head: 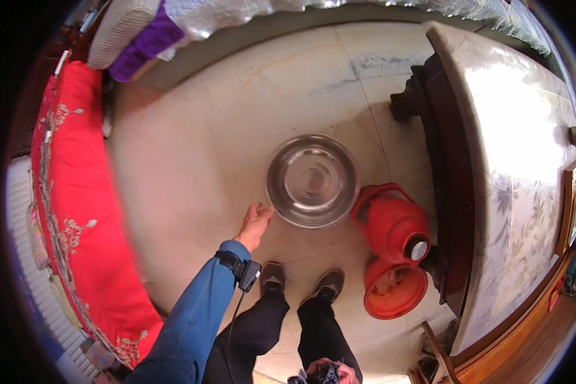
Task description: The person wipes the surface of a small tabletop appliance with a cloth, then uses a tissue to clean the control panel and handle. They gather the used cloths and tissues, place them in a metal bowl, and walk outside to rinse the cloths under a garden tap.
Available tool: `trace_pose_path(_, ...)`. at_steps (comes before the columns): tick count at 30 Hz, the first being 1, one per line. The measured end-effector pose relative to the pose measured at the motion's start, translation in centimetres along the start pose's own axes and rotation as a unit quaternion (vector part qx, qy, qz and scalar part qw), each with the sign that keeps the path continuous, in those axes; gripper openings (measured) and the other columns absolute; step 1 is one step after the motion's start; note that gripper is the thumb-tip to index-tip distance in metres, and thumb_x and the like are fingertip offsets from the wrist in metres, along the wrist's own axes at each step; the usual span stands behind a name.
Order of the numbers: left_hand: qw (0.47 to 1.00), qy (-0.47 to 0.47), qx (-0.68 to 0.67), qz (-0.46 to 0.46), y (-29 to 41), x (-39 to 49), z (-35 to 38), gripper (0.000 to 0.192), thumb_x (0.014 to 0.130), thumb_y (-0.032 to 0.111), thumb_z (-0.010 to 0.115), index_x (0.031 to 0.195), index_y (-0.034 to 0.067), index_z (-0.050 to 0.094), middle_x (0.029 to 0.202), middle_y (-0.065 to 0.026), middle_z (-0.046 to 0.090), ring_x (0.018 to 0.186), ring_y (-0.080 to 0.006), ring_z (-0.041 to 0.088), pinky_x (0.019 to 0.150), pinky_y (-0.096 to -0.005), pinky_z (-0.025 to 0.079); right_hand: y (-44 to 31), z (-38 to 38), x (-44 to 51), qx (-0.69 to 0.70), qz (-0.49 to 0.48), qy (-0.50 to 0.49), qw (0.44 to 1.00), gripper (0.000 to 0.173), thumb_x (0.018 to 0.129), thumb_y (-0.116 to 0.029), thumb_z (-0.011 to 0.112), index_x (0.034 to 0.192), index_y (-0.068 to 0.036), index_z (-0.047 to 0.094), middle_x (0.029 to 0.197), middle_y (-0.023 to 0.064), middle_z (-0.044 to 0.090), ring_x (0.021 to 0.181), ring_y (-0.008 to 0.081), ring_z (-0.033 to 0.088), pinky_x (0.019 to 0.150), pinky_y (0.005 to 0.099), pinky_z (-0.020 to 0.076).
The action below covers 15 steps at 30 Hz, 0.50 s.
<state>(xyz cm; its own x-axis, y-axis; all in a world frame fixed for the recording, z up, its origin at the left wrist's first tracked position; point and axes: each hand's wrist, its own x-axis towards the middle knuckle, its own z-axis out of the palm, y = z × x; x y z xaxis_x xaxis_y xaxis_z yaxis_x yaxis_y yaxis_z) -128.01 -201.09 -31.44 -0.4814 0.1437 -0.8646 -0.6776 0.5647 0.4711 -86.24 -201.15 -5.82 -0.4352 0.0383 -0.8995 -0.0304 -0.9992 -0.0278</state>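
A round stainless steel basin (313, 181) sits on the tiled floor before me, and no contents show in it. My left hand (257, 223) reaches out at the basin's near left rim with its fingers apart and holds nothing. Whether the fingertips touch the rim cannot be told. A strap with a small black device (242, 270) is around my left wrist, over the blue sleeve. Low in the picture, partly cut off, my right hand (348, 374) is closed around a dark crumpled item (324, 372), possibly cloth. Beside the basin's right side stands a red thermos flask (393, 223).
A red flared vessel (396, 292), stained inside, stands near the flask. On the right is a table with a marble-look top (499, 221) and dark carved legs. Red embroidered cloth (89, 192) covers furniture at left. A purple cloth (146, 43) hangs at upper left.
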Motion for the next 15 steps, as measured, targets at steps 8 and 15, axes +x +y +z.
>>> trace_pose_path(8,0.992,-0.076,-0.103,-0.006,-3.7,2.5,3.6,0.042,0.099,0.011,0.062,0.140,0.015,0.053,0.121,-0.0021,0.069,0.101,-0.0172,0.068,0.076,-0.0340,0.059,-4.4,-0.9,-0.1,-0.047,-0.051,0.028,0.997,0.066,0.083,-0.019,0.078,0.141,0.002,0.054,0.107,0.0095,0.070,0.093,0.0218,0.071,0.088,0.0366,0.0589)
trace_pose_path(15,0.993,-0.022,-0.108,0.039,-1.3,-16.6,-8.9,0.047,0.098,0.013,0.060,0.143,0.018,0.049,0.127,-0.0024,0.063,0.109,-0.0188,0.064,0.082,-0.0389,0.058,-3.8,5.9,-6.8,-0.059,-0.101,-0.057,0.991,0.062,0.085,-0.022,0.080,0.138,0.001,0.057,0.103,0.0069,0.070,0.090,0.0197,0.069,0.086,0.0349,0.0580)
